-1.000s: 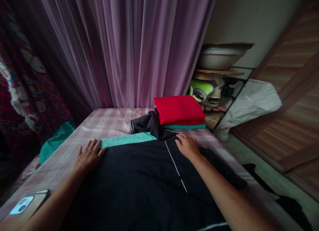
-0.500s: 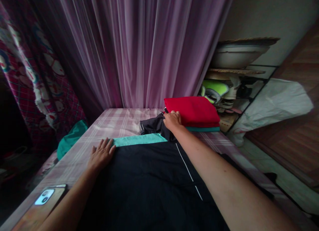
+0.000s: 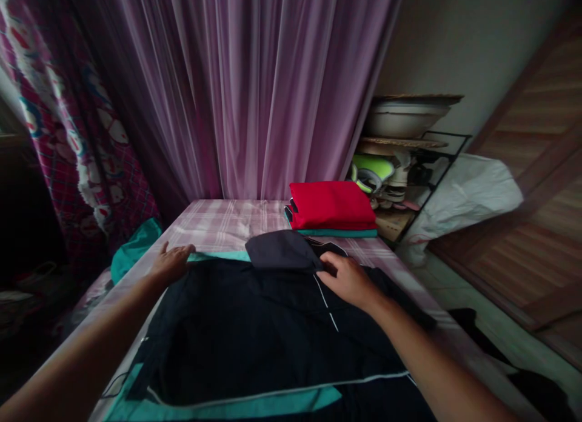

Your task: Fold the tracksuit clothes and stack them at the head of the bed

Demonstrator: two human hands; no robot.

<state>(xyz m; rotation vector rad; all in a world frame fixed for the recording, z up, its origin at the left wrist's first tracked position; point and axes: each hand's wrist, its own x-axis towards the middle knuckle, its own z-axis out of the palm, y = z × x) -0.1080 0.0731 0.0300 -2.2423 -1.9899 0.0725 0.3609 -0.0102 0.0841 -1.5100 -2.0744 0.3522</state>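
Note:
A dark navy jacket (image 3: 245, 325) with white piping and teal panels lies spread over the plaid-covered surface. My right hand (image 3: 348, 281) is closed, pinching the jacket beside its dark grey collar or hood flap (image 3: 284, 251), which lies folded over the upper edge. At the upper left corner of the jacket rests my left hand (image 3: 171, 264), fingers stretched out along the edge beside a teal strip (image 3: 218, 256). Its fingertips are partly hard to make out.
A folded stack with a red cloth (image 3: 331, 204) on top sits at the back right. Teal fabric (image 3: 136, 246) hangs at the left edge. Purple curtains (image 3: 273, 94) close off the back. To the right stand a shelf rack (image 3: 409, 143) and a white sack (image 3: 477, 188).
My right hand has moved down from beside the red stack, and the grey flap now lies over the jacket's upper edge. The view has shifted; the phone is no longer seen.

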